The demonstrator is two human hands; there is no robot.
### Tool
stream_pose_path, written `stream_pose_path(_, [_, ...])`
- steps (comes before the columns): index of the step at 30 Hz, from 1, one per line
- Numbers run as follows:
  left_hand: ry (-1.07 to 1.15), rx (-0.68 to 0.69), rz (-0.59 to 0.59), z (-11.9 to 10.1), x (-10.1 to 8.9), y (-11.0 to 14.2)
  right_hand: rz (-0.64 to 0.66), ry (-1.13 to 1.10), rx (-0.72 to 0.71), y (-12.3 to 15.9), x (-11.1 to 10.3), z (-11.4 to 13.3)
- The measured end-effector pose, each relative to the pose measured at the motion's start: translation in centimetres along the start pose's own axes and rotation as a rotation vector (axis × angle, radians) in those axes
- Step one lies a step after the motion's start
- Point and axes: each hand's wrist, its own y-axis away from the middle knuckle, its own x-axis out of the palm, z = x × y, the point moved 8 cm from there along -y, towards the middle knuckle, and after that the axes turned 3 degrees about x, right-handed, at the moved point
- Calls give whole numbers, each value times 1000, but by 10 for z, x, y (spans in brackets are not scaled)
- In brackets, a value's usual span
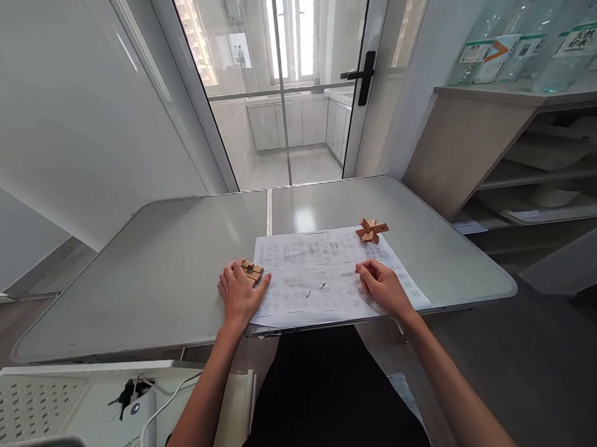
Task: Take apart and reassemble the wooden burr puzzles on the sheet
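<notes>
On the left, my left hand (pixel 238 295) lies on the table with its fingers stretched and its thumb apart. Several small wooden puzzle pieces (pixel 252 272) sit side by side between its thumb and index finger, partly covered by the hand. Over the right half of a printed sheet (pixel 297 290), my right hand (pixel 382 286) is closed, thumb and index finger pressed together; whether anything is between them is hidden. Small rows of diagrams fill the sheet, too fine to read. An interlocked wooden burr puzzle (pixel 371 230) stands at the sheet's upper right corner.
The pale table (pixel 190 256) has rounded corners and a seam across it. A glass door (pixel 293 117) is behind it. To the right, a shelf unit (pixel 484 140) bears large plastic bottles (pixel 509 45). At lower left, a white cart (pixel 62 402) holds keys, a cable and a power strip.
</notes>
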Motion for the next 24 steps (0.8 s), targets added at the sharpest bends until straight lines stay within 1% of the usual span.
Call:
stream_pose_path(3, [6, 6, 6, 4, 5, -5, -4, -1, 0, 0, 0, 1])
stream_pose_path(9, [33, 80, 2, -3, 9, -7, -10, 2, 5, 0, -1, -1])
stream_pose_path(24, [39, 151, 17, -11, 4, 1, -25, -13, 3, 6, -5, -1])
